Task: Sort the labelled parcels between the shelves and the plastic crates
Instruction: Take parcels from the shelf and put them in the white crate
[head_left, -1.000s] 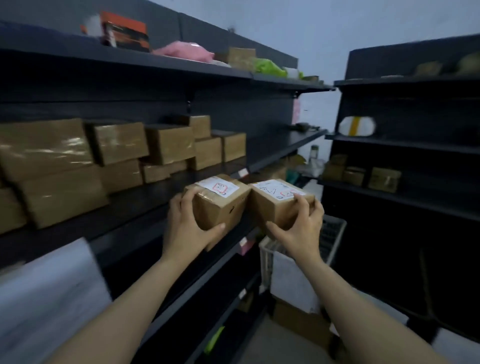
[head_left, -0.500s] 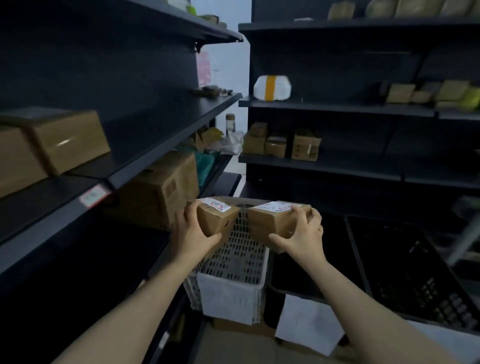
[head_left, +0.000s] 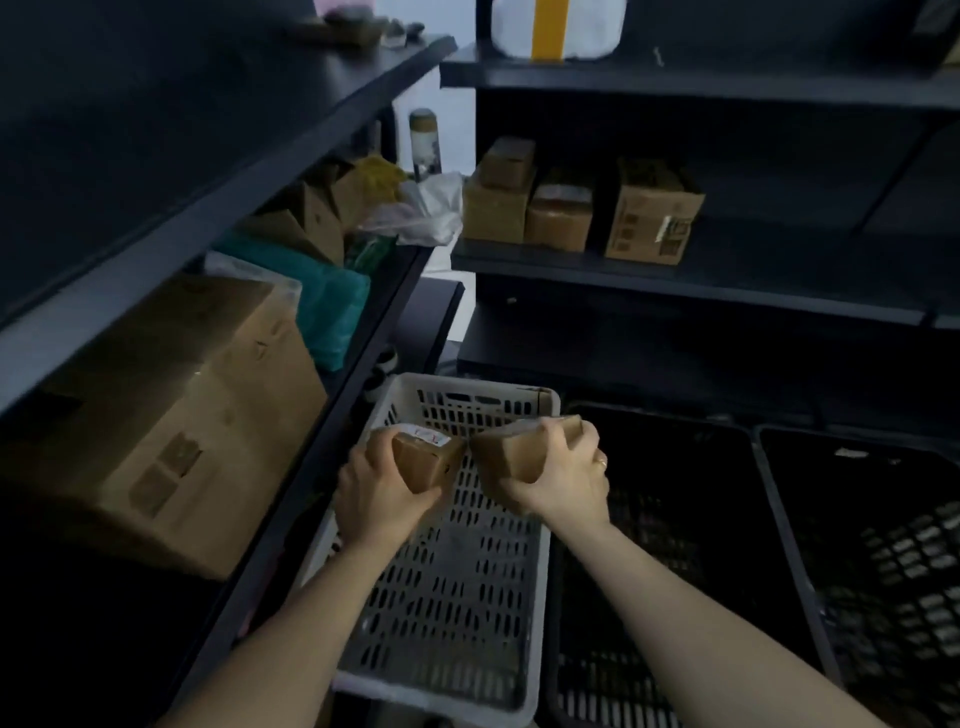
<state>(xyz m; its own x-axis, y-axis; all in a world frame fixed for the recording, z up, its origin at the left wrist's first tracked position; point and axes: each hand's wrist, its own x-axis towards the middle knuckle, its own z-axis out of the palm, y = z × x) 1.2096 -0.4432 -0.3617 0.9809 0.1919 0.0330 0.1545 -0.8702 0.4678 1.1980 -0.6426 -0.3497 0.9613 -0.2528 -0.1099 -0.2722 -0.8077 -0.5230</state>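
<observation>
I hold two small brown cardboard parcels side by side above a white slotted plastic crate. My left hand grips the left parcel, whose white label with red marks faces up. My right hand grips the right parcel; its label is mostly hidden by my fingers. The two parcels nearly touch at their inner corners. The white crate looks empty under them. A black crate sits right of the white one, and another black crate lies further right.
A dark shelf unit runs along the left, holding a large cardboard box and a teal bag. The rear shelf carries three brown boxes. A white package with a yellow band sits higher up.
My view has swung from the left shelves down to the crates. Both hands have lowered the two parcels until they hang just above the white crate.
</observation>
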